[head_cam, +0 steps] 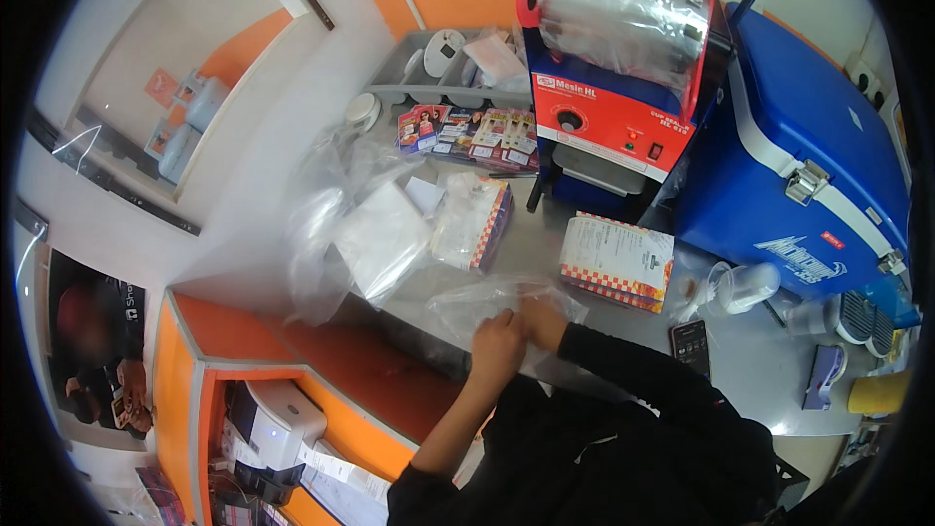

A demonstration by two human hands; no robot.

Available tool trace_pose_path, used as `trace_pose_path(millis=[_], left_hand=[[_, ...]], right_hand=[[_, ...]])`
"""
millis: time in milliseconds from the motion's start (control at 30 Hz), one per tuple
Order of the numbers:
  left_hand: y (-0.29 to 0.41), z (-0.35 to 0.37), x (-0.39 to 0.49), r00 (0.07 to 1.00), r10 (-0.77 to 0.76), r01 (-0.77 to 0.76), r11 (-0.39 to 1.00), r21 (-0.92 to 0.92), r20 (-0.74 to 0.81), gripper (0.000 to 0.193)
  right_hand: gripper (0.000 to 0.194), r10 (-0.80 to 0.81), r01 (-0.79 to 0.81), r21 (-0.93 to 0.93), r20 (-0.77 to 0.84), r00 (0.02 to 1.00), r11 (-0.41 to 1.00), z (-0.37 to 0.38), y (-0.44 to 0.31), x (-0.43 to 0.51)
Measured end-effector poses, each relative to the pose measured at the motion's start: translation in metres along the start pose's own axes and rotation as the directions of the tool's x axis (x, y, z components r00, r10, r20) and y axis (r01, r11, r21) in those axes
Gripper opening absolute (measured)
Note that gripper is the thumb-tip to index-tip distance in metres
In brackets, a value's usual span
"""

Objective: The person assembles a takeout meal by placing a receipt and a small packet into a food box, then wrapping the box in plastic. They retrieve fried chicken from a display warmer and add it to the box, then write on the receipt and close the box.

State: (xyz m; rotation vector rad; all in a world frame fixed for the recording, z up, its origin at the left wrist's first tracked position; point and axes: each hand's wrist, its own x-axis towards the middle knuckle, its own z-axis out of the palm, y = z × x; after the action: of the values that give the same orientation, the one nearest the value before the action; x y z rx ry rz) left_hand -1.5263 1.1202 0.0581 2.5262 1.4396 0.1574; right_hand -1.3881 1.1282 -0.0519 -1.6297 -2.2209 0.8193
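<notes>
My left hand point(498, 343) and my right hand point(542, 321) meet at the near edge of the steel counter point(760, 387), both on a clear plastic bag point(467, 307). The fingers of the left are closed on the bag's film; the right's fingertips are partly hidden behind the left hand and the film. Beyond the bag stands a printed food box point(471, 223) with a checkered edge, clear film over its top. A second checkered box point(617, 259) with a paper slip on top is to the right. A stack of clear plastic bags point(383, 241) lies at the left.
A cup sealer point(599, 124) stands at the back, beside a blue cooler box point(803, 139). Plastic cups point(745, 288), a phone point(690, 347) and a tape dispenser point(825, 376) lie right. A grey divided tray point(453, 95) is behind sachets. A printer point(274, 424) sits lower left; another person point(102, 358) is beyond an opening.
</notes>
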Motion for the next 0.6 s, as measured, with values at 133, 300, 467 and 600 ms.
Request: trace_pose_path(millis=[133,300,467,600], left_hand=[[-0.024,0.015,0.03,0.933,-0.062,0.028,0.995,0.1,0.353,0.062],[-0.048,0.023,0.04,0.812,-0.222,-0.01,0.919,0.393,0.539,0.1],[-0.052,0.046,0.04,0.964,0.06,-0.172,0.883,0.437,0.259,0.06],[-0.056,0.05,0.04,0.871,0.049,-0.153,0.973,0.175,0.489,0.041]], right_hand=[[0.047,-0.031,0.0,-0.307,-0.095,0.995,0.952,-0.009,-0.003,0.005],[0.036,0.047,0.001,-0.413,0.107,0.993,0.911,-0.051,-0.043,0.001],[0.023,-0.331,0.339,0.237,-0.074,0.941,0.91,-0.157,-0.064,0.065],[0.019,0.242,0.24,0.532,-0.681,0.692,0.812,-0.234,-0.026,0.234]])
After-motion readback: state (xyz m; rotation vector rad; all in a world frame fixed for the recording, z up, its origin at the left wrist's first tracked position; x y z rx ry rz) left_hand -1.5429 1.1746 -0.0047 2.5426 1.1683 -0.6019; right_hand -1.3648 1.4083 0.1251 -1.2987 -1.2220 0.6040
